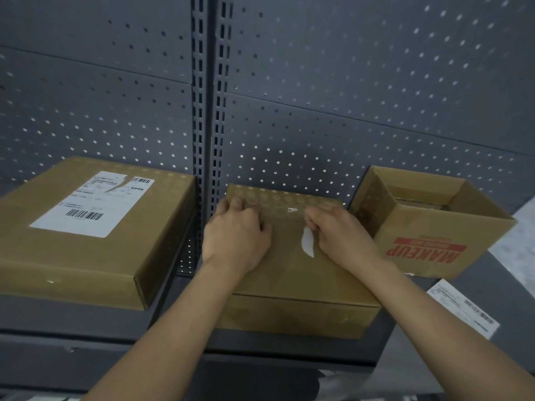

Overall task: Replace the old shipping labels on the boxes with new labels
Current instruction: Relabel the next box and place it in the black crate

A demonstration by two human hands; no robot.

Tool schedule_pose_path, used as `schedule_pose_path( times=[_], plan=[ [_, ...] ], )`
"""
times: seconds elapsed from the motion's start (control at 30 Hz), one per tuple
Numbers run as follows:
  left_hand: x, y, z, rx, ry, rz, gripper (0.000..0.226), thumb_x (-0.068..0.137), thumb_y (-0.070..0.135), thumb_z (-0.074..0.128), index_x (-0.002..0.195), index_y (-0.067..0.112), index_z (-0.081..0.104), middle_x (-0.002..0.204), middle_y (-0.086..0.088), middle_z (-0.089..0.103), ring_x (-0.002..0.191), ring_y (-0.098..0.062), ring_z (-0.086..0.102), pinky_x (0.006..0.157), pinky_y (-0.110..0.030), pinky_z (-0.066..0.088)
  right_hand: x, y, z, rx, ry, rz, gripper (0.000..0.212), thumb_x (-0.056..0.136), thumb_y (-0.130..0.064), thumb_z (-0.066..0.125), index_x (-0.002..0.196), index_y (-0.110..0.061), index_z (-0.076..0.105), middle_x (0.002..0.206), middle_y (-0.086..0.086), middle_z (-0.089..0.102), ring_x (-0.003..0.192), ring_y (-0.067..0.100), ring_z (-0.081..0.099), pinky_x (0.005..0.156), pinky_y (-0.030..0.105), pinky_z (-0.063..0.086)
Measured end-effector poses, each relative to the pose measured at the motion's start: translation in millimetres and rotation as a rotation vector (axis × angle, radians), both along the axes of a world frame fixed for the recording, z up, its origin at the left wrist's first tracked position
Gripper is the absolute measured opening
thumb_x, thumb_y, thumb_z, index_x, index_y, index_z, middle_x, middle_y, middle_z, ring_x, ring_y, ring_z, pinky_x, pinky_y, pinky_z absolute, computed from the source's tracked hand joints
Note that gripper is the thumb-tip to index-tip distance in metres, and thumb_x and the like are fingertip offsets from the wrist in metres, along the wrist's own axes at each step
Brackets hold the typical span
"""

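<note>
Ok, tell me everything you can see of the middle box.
The middle box is flat, closed brown cardboard. It lies level on the shelf between a labelled box and an open box. Its top is nearly bare: a white scrap of old label sticks near the centre, with a tiny fleck beyond it. The left hand rests curled on the top's left side. The right hand seems to pinch the scrap's far end.

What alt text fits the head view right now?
Two bare hands work on a flat cardboard box on a grey shelf: the right hand pinches a white label scrap, the left hand rests curled on it. A box with a torn label sits left, an open MAKEUP box right.
</note>
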State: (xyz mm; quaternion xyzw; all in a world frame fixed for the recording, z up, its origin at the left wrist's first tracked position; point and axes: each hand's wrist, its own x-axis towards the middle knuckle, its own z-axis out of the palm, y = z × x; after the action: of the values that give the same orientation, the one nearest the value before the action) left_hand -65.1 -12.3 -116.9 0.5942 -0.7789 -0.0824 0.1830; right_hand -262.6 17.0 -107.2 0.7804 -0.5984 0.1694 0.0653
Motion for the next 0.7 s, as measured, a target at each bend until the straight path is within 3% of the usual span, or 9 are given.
schedule_pose_path(
  times=[0.17,0.37,0.53,0.63,0.7],
  plan=[
    [0.7,-0.4,-1.8,0.000,0.003,-0.007,0.042,0.096,0.043,0.042,0.128,0.023,0.061,0.136,-0.002,0.051,0.136,-0.030,0.036,0.095,-0.044,0.047,-5.1,4.4,-4.1,-0.040,-0.192,-0.089,0.033,0.079,0.010,0.045,0.074,-0.022,0.038,0.080,-0.003,0.053,0.077,0.019,0.049,0.067,0.039,0.046],
    [0.6,-1.2,-2.6,-0.009,0.006,-0.011,0.043,0.097,0.044,0.041,0.130,0.024,0.060,0.139,-0.002,0.050,0.138,-0.029,0.034,0.097,-0.044,0.046,-1.2,3.1,-2.6,-0.033,-0.074,-0.056,0.039,0.079,0.010,0.049,0.072,-0.024,0.032,0.078,-0.005,0.048,0.075,0.017,0.045,0.062,0.032,0.040],
    [0.8,-2.4,-3.6,-0.011,0.007,-0.015,0.042,0.097,0.042,0.041,0.126,0.022,0.063,0.134,-0.003,0.052,0.135,-0.030,0.037,0.095,-0.044,0.047,2.0,2.3,1.9,-0.031,0.032,0.022,0.036,0.075,0.011,0.051,0.072,-0.021,0.035,0.075,-0.003,0.048,0.076,0.018,0.045,0.061,0.036,0.042],
    [0.9,-2.8,-3.2,-0.008,0.007,-0.015,0.041,0.096,0.042,0.041,0.125,0.022,0.063,0.133,-0.003,0.052,0.134,-0.030,0.038,0.094,-0.044,0.047,3.0,1.9,4.3,0.006,0.007,0.016,0.033,0.077,0.010,0.049,0.073,-0.020,0.037,0.079,-0.002,0.051,0.079,0.016,0.044,0.066,0.037,0.044],
    [1.3,-3.4,-3.1,-0.005,0.014,-0.016,0.041,0.096,0.042,0.041,0.124,0.022,0.063,0.133,-0.003,0.053,0.134,-0.030,0.038,0.094,-0.044,0.048,-1.0,2.0,4.2,0.018,-0.124,-0.042,0.032,0.079,0.009,0.047,0.073,-0.021,0.039,0.081,-0.003,0.053,0.081,0.017,0.048,0.071,0.042,0.047]
  ],
)
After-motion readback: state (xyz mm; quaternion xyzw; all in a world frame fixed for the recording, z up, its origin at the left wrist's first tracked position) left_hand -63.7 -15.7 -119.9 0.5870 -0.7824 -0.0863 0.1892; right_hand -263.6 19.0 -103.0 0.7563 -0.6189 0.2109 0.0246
